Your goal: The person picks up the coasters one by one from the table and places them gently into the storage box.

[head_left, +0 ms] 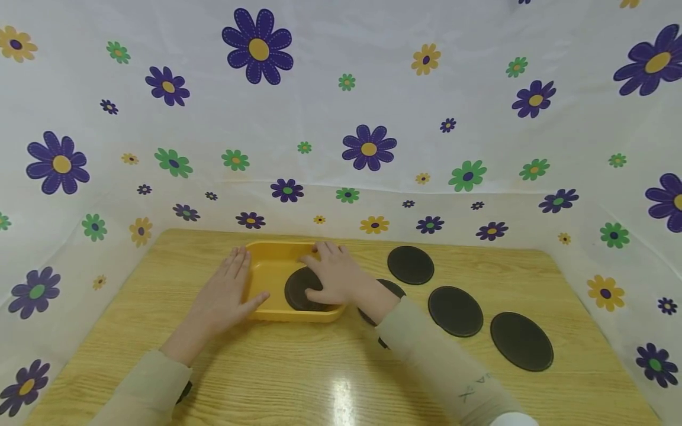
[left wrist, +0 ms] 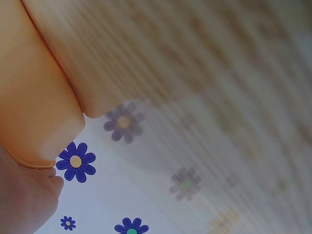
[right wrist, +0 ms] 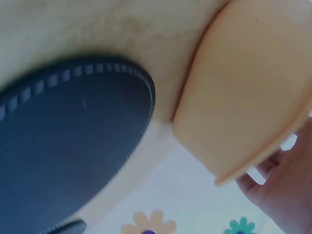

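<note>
A yellow plastic tray point(head_left: 277, 316) stands toward the back of the table. Inside it, on the right side, lies a round black coaster point(head_left: 299, 290), partly covered by my right hand. My left hand point(head_left: 226, 293) rests along the tray's left rim, fingers straight and thumb spread over the front left corner. Above the right end of the tray is my right hand point(head_left: 338, 275); its fingers reach to the back right rim and its thumb lies over the coaster. In the right wrist view, fingers show at the rim beyond the tray's outer wall point(right wrist: 239, 92).
Several more black coasters lie right of the tray: one at the back point(head_left: 410, 265), one in the middle point(head_left: 455, 311), one at the front right point(head_left: 521, 341), and another point(head_left: 391, 288) partly under my right forearm. A flower-patterned white cloth point(head_left: 314, 118) surrounds the wooden table point(head_left: 277, 373).
</note>
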### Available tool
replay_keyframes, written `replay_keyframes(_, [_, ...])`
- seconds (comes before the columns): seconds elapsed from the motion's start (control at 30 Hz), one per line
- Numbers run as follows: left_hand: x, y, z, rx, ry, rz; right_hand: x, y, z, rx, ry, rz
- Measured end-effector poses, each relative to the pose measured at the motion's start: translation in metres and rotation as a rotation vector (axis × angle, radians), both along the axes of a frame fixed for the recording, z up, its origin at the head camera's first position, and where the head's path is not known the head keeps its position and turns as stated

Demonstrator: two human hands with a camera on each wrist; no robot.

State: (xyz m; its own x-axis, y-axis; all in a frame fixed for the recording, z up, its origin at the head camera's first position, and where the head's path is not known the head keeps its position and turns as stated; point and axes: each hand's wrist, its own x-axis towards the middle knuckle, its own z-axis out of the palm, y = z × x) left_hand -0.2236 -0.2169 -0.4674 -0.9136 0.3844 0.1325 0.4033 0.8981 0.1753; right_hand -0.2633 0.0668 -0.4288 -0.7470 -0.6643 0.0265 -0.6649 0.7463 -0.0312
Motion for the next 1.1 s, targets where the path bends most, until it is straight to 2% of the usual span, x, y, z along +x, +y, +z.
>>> replay_keyframes(0.3, [0.002, 0.0, 0.002, 0.009, 0.008, -0.006, -0.004, 0.019, 0.012, -0.002, 0.038, -0.03])
replay_keyframes(0.47, [0.002, 0.001, 0.002, 0.021, 0.011, -0.006, -0.007, 0.033, 0.019, -0.01, 0.033, -0.082])
replay_keyframes(0.6, [0.002, 0.001, 0.002, 0.016, -0.002, -0.004, -0.011, 0.046, 0.023, -0.011, 0.074, -0.132])
replay_keyframes(0.77, [0.0, 0.001, 0.002, 0.011, -0.02, 0.001, -0.016, 0.065, 0.023, -0.003, 0.103, -0.176])
replay_keyframes(1.1, [0.002, 0.001, 0.004, 0.011, 0.003, -0.001, -0.018, 0.1, 0.014, 0.018, 0.077, -0.252])
